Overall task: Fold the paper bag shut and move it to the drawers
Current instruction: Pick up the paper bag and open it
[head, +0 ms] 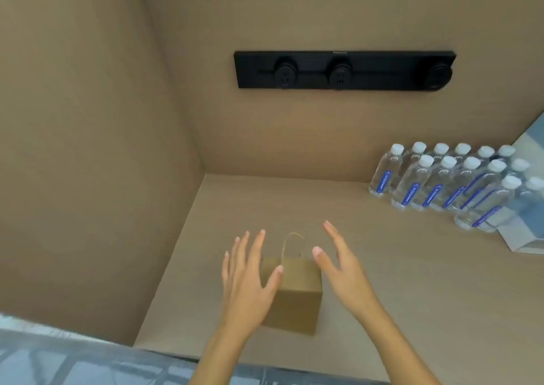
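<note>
A small brown paper bag [297,296] stands on the tan counter [382,281] near its front edge, with a thin twisted-paper handle [291,243] sticking up from the top. My left hand [247,278] hovers at the bag's left side, fingers spread, thumb over the bag's top left. My right hand [338,264] is at the bag's right side, fingers apart, thumb near the top right corner. Neither hand grips the bag. No drawers are in view.
Several clear water bottles [450,178] with white caps stand grouped at the back right of the counter. A white box [524,234] lies beside them at the right edge. A black outlet strip [344,70] is on the back wall. A side wall [88,149] closes the left.
</note>
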Demonstrator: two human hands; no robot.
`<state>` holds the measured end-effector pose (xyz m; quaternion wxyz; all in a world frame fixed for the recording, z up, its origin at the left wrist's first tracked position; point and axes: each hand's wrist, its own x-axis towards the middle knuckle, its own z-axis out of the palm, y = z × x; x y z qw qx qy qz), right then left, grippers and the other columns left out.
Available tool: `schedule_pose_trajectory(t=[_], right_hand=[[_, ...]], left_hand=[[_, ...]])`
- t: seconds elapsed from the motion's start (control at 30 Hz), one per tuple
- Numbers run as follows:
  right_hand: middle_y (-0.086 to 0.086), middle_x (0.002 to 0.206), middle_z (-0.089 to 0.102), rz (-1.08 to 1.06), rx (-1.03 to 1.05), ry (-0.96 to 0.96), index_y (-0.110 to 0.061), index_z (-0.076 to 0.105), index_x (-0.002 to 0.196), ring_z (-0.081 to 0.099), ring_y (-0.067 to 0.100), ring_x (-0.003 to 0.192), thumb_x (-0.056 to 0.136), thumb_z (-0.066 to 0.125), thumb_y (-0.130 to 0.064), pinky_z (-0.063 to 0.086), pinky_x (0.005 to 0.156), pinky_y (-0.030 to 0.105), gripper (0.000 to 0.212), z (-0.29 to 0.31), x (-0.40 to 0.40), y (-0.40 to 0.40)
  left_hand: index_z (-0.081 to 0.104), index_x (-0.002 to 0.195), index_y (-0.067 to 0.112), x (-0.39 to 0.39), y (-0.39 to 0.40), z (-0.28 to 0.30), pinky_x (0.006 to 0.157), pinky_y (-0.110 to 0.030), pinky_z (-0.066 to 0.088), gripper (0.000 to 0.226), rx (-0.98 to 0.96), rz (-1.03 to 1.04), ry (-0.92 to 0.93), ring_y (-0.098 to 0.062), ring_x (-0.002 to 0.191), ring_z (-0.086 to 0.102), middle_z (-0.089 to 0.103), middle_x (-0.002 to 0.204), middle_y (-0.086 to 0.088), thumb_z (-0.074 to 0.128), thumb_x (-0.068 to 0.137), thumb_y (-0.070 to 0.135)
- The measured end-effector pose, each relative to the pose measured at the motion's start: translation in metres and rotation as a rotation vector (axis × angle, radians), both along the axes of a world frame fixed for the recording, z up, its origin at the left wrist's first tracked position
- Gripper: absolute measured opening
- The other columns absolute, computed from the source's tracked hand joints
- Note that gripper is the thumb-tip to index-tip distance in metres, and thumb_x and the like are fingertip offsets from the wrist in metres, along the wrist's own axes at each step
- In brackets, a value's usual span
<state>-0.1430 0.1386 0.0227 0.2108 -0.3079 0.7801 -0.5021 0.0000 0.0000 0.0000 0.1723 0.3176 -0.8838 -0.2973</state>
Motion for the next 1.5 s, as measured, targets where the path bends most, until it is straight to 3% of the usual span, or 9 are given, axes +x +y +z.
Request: schedule_pose_trajectory(t=[0.13, 0.3, 0.5, 0.67, 0.8, 0.97, 1.13, 1.33, 1.5], right_hand=[[0.02, 0.125, 0.064, -0.307, 0.018, -0.405, -0.001, 0.061, 0.118, 0.062, 0.027, 0.107, 0.103, 0.043, -0.019, 0.042, 0.095, 0.036, 0.03, -0.024, -0.008, -0.013], [0.019, 0.075, 0.065, -0.454, -0.084, -0.945, 0.008, 0.06, 0.103, 0.06, 0.028, 0.061, 0.097, 0.038, 0.001, 0.047, 0.058, 0.034, 0.024, -0.033, -0.014, -0.017], [0.016, 0.08, 0.069, -0.25, -0.217, -1.154, -0.003, 0.069, 0.093, 0.069, 0.024, 0.061, 0.094, 0.053, -0.009, 0.055, 0.053, 0.03, 0.017, -0.028, -0.003, -0.016], [0.022, 0.1, 0.062, -0.123, -0.35, -1.154, 0.001, 0.065, 0.119, 0.064, 0.029, 0.083, 0.093, 0.055, -0.005, 0.056, 0.067, 0.038, 0.028, -0.027, 0.01, -0.011], [0.021, 0.111, 0.069, -0.021, -0.359, -1.028, -0.005, 0.061, 0.127, 0.065, 0.027, 0.094, 0.096, 0.055, -0.009, 0.056, 0.072, 0.036, 0.032, -0.022, 0.017, -0.008], [0.017, 0.121, 0.069, 0.073, -0.364, -0.856, -0.006, 0.057, 0.134, 0.066, 0.028, 0.111, 0.1, 0.051, -0.015, 0.055, 0.081, 0.03, 0.036, -0.021, 0.019, -0.002], [0.014, 0.126, 0.068, 0.194, -0.383, -0.811, -0.014, 0.061, 0.132, 0.063, 0.027, 0.117, 0.094, 0.06, -0.022, 0.054, 0.086, 0.032, 0.039, -0.022, 0.026, -0.002], [0.006, 0.122, 0.07, 0.101, -0.252, -0.735, -0.016, 0.064, 0.127, 0.068, 0.026, 0.108, 0.085, 0.07, -0.034, 0.056, 0.082, 0.038, 0.046, -0.025, 0.032, -0.005], [0.007, 0.116, 0.073, 0.154, -0.243, -0.68, -0.025, 0.067, 0.123, 0.068, 0.023, 0.107, 0.093, 0.063, -0.031, 0.057, 0.086, 0.043, 0.031, -0.021, 0.033, -0.005]], left_hand=[[0.04, 0.139, 0.033, 0.004, 0.014, -0.013, 0.093, -0.037, 0.034, 0.053, -0.061, 0.094, -0.009, -0.024, 0.119, 0.04, 0.039, 0.134, 0.0, 0.058, 0.089, 0.034], [0.053, 0.128, 0.023, 0.001, 0.021, -0.017, 0.071, -0.022, 0.042, 0.04, 0.187, 0.078, 0.114, -0.011, 0.075, 0.05, 0.036, 0.102, 0.007, 0.059, 0.091, 0.011], [0.058, 0.122, 0.022, -0.011, 0.02, -0.011, 0.098, -0.028, 0.036, 0.034, 0.208, 0.071, 0.119, -0.01, 0.11, 0.037, 0.037, 0.116, 0.006, 0.063, 0.088, 0.021], [0.032, 0.142, 0.038, -0.02, 0.032, -0.007, 0.097, -0.027, 0.027, 0.084, 0.392, 0.074, 0.088, 0.0, 0.119, 0.023, 0.023, 0.134, 0.022, 0.06, 0.069, 0.069], [0.024, 0.146, 0.041, -0.024, 0.037, -0.001, 0.101, -0.03, 0.03, 0.103, 0.49, 0.073, 0.107, -0.005, 0.125, 0.024, 0.026, 0.136, 0.019, 0.065, 0.058, 0.075], [0.035, 0.142, 0.035, -0.02, 0.032, 0.005, 0.106, -0.043, 0.043, 0.08, 0.64, 0.096, 0.188, -0.018, 0.128, 0.044, 0.037, 0.132, 0.011, 0.073, 0.072, 0.044], [0.029, 0.148, 0.031, -0.016, 0.032, 0.01, 0.109, -0.042, 0.04, 0.106, 0.673, 0.075, 0.141, -0.014, 0.135, 0.037, 0.035, 0.138, 0.01, 0.074, 0.057, 0.062], [0.035, 0.138, 0.041, -0.01, 0.025, 0.01, 0.077, 0.0, 0.044, 0.076, 0.833, 0.037, 0.249, 0.013, 0.112, 0.049, 0.045, 0.137, 0.015, 0.077, 0.074, 0.038], [0.049, 0.128, 0.05, -0.006, 0.022, 0.009, 0.083, -0.016, 0.049, 0.063, 0.952, 0.042, 0.285, 0.009, 0.113, 0.054, 0.054, 0.128, 0.028, 0.075, 0.07, 0.046]])
